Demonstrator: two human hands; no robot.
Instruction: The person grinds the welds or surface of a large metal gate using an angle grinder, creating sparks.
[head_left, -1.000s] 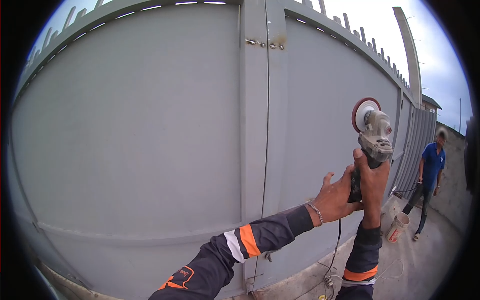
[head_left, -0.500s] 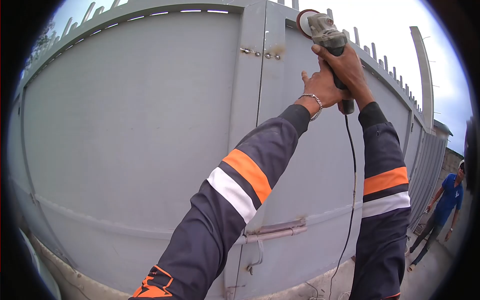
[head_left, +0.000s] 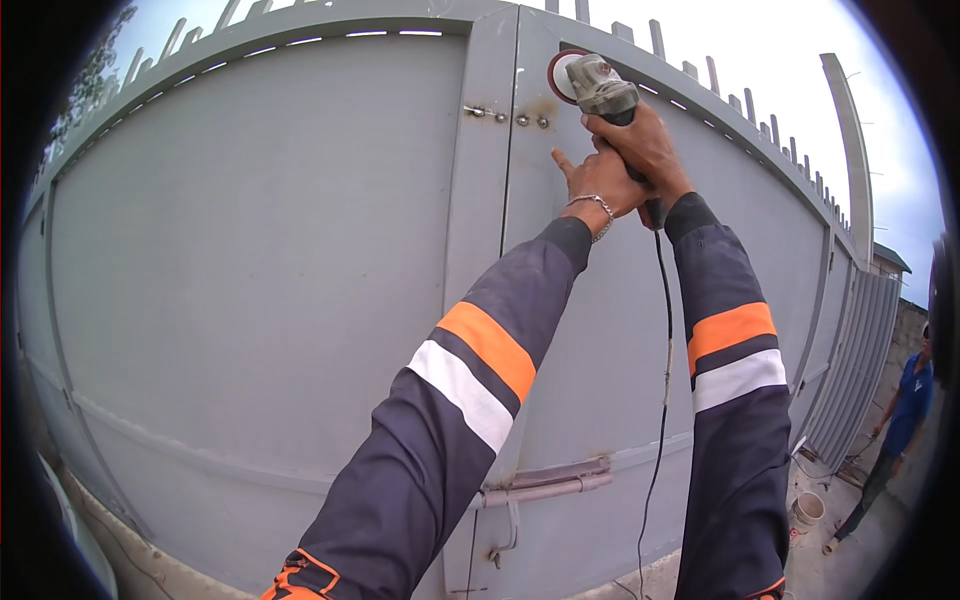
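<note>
My left hand (head_left: 603,182) and my right hand (head_left: 645,145) are both wrapped round an angle grinder (head_left: 604,88), high up before a grey metal gate (head_left: 260,250). The left index finger sticks out to the side. At the grinder's upper left end its round disc (head_left: 565,77) is close to the gate's upright frame; whether they touch I cannot tell. Rusty marks and round metal pieces (head_left: 532,121) are on the frame just below the disc. A black cord (head_left: 668,330) hangs down from the grinder.
A sliding bolt (head_left: 545,489) crosses the gate's lower part. At the right, a person in a blue shirt (head_left: 908,405) stands near a bucket (head_left: 807,508) and corrugated sheeting (head_left: 857,350). Upright bars (head_left: 657,40) line the top.
Both hands and the grinder have moved left and slightly down, nearer the gate's middle frame. The bucket has come into view, and the person at the right stands closer to the view's edge.
</note>
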